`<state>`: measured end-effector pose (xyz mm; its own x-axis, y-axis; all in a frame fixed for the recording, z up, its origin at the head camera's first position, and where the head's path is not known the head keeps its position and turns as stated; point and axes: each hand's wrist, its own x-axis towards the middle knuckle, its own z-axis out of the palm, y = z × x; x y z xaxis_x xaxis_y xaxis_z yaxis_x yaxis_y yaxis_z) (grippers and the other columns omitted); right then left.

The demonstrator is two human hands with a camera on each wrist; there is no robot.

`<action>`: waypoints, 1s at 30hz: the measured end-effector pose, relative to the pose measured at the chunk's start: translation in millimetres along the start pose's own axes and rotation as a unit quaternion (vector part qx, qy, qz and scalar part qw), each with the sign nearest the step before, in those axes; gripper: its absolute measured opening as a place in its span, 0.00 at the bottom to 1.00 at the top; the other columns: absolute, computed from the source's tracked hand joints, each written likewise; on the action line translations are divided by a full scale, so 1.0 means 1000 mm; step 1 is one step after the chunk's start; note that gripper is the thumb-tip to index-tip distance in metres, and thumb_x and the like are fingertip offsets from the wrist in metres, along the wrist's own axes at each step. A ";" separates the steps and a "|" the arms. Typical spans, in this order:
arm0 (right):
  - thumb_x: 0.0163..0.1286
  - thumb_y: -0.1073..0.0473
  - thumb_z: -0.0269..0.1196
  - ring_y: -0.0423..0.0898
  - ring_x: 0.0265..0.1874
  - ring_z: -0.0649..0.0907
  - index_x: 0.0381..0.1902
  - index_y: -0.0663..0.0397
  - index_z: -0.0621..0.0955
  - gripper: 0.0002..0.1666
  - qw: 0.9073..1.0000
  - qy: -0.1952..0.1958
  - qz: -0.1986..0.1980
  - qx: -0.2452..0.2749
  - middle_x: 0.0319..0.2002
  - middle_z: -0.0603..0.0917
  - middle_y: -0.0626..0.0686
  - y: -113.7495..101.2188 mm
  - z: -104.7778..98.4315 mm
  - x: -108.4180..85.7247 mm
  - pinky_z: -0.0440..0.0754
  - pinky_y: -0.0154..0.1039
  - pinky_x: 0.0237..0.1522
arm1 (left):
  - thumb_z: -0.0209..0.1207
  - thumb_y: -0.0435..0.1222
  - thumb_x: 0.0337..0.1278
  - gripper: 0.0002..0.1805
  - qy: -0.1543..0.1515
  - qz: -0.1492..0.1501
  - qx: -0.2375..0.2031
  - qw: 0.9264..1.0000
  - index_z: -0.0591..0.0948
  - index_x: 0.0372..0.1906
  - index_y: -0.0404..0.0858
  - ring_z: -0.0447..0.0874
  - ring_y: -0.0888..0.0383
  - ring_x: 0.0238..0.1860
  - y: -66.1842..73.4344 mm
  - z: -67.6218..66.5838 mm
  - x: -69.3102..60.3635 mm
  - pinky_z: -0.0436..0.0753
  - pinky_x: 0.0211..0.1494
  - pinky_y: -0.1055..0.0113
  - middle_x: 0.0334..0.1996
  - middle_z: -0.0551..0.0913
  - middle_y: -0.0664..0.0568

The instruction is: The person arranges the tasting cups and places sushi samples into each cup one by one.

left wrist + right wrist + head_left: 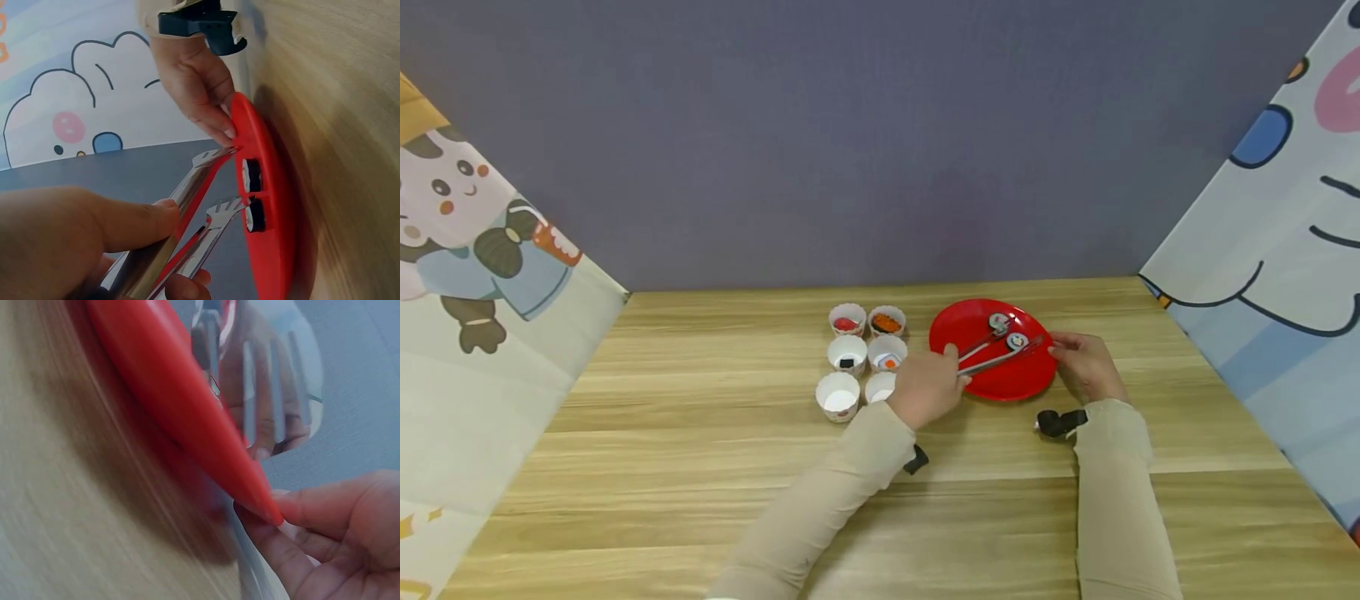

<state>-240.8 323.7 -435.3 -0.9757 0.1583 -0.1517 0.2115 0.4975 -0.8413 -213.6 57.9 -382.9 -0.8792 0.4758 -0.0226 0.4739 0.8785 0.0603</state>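
My left hand [928, 387] grips metal serving tongs [187, 244], their two arms spread apart over a red plate [951, 321]. Two small sushi rolls, one farther back [998, 321] and one nearer [1017, 342], sit on the plate, white with dark wraps. One tong tip is close to the rolls in the left wrist view; whether it touches one I cannot tell. The other tip reaches toward the plate's right side. My right hand [1086, 362] pinches the plate's right rim between thumb and fingers, as the right wrist view [325, 531] shows.
Several white paper cups [838, 395] stand in two columns left of the plate. Among their contents are a pink piece [846, 323], an orange-topped piece [886, 322] and a black piece [847, 363]. My left forearm partly covers the nearest right cup. A grey wall [880, 167] rises behind.
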 end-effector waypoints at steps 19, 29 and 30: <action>0.70 0.66 0.49 0.56 0.55 0.73 0.63 0.73 0.66 0.26 1.000 -0.003 0.012 0.001 0.59 0.72 0.70 -0.002 -0.001 0.001 0.75 0.29 0.46 | 0.52 0.51 0.64 0.27 0.002 -0.005 0.022 1.000 0.71 0.61 0.39 0.83 0.55 0.27 0.006 0.006 0.005 0.73 0.21 0.64 0.27 0.84 0.52; 0.71 0.66 0.49 0.58 0.56 0.73 0.64 0.73 0.65 0.26 1.000 -0.009 0.019 0.002 0.59 0.71 0.70 -0.002 -0.001 0.001 0.73 0.45 0.57 | 0.52 0.50 0.64 0.26 0.007 -0.006 0.019 1.000 0.72 0.60 0.40 0.81 0.56 0.23 0.005 0.009 0.004 0.73 0.20 0.63 0.25 0.82 0.52; 0.71 0.66 0.49 0.58 0.56 0.73 0.64 0.73 0.65 0.26 1.000 -0.009 0.019 0.002 0.59 0.71 0.70 -0.002 -0.001 0.001 0.73 0.44 0.57 | 0.52 0.51 0.64 0.26 0.006 -0.006 0.018 1.000 0.72 0.60 0.40 0.80 0.56 0.23 0.005 0.009 0.004 0.73 0.20 0.63 0.25 0.82 0.52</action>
<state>-241.8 323.6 -433.5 -0.9677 0.1613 -0.1935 0.2486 0.4876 -0.8369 -214.2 64.7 -391.9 -0.8857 0.4641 -0.0118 0.4637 0.8857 0.0243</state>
